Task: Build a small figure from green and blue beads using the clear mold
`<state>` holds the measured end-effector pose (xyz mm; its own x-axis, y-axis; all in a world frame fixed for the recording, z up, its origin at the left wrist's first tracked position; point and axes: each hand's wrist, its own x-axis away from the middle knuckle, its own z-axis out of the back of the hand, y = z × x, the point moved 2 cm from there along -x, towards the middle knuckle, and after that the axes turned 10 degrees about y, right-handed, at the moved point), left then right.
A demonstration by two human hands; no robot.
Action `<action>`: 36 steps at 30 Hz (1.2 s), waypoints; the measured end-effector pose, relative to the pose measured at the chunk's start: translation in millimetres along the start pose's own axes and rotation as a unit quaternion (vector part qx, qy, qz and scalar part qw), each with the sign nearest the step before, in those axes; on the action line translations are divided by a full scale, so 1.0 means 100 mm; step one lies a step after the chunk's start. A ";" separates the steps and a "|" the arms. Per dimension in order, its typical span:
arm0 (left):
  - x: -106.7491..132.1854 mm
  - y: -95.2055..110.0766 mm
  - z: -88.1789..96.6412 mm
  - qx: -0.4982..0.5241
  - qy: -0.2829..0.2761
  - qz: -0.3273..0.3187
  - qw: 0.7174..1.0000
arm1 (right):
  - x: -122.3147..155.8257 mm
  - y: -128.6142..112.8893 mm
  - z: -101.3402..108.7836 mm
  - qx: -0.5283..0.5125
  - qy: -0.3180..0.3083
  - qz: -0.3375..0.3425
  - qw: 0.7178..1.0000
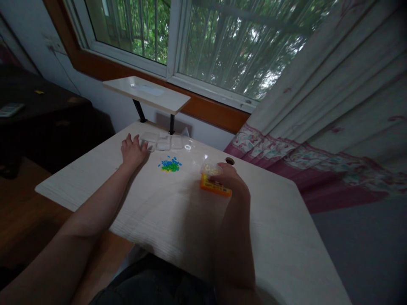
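My left hand [132, 150] lies flat on the pale table [178, 220], fingers spread, touching the near left corner of a clear plastic compartment tray [163, 142]. A small heap of blue and green beads [170, 165] sits just right of that hand. My right hand [229, 180] is closed over an orange and yellow flat box [213, 187] with a small clear bag or cup of pale bits [210, 169] at its fingertips; which of the two it grips is hard to tell.
A small raised white shelf [148, 94] on black legs stands at the table's far edge under the window. A dark round hole [229, 161] is in the tabletop behind my right hand. A patterned curtain [333, 127] hangs right; dark furniture [41, 118] stands left.
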<state>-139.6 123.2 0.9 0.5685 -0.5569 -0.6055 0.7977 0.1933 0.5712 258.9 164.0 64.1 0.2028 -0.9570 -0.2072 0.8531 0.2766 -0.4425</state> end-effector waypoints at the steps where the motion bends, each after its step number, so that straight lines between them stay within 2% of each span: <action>1: -0.01 0.05 0.03 0.016 0.009 -0.014 1.000 | -0.01 -0.11 -0.01 0.002 0.010 0.003 1.000; 4: 0.02 0.26 0.13 0.123 -0.013 -0.071 0.990 | 0.02 -0.53 -0.09 -0.022 0.013 0.082 0.996; 6: 0.10 0.43 0.16 0.238 -0.097 -0.101 0.961 | 0.08 -0.81 -0.14 -0.045 0.024 0.138 0.989; 7: 0.16 0.52 0.16 0.307 -0.152 -0.103 0.934 | 0.12 -0.94 -0.16 -0.058 0.026 0.160 0.985; 10: 0.37 0.73 0.13 0.474 -0.321 -0.069 0.817 | 0.22 -1.22 -0.23 -0.072 0.030 0.192 0.978; 12: 0.46 0.80 0.09 0.508 -0.348 -0.031 0.787 | 0.27 -1.32 -0.27 -0.071 0.015 0.197 0.978; 16: 0.49 0.81 0.03 0.498 -0.319 0.019 0.806 | 0.28 -1.39 -0.33 -0.066 0.000 0.203 0.977; 22: 0.46 0.80 0.05 0.495 -0.290 0.032 0.818 | 0.27 -1.44 -0.41 -0.112 0.019 0.242 0.963; 28: 0.50 0.79 0.02 0.513 -0.294 0.050 0.805 | 0.26 -1.42 -0.48 -0.112 0.031 0.252 0.961; 33: 0.54 0.77 -0.03 0.543 -0.295 0.095 0.780 | 0.25 -1.44 -0.50 -0.080 0.039 0.245 0.965; 36: 0.55 0.76 -0.04 0.556 -0.305 0.100 0.766 | 0.25 -1.46 -0.50 -0.069 0.034 0.236 0.969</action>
<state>-47.3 110.9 8.9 0.1858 -0.9456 -0.2669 -0.1508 -0.2959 0.9432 115.0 104.2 79.9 0.5180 -0.7149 -0.4697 0.5997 0.6951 -0.3965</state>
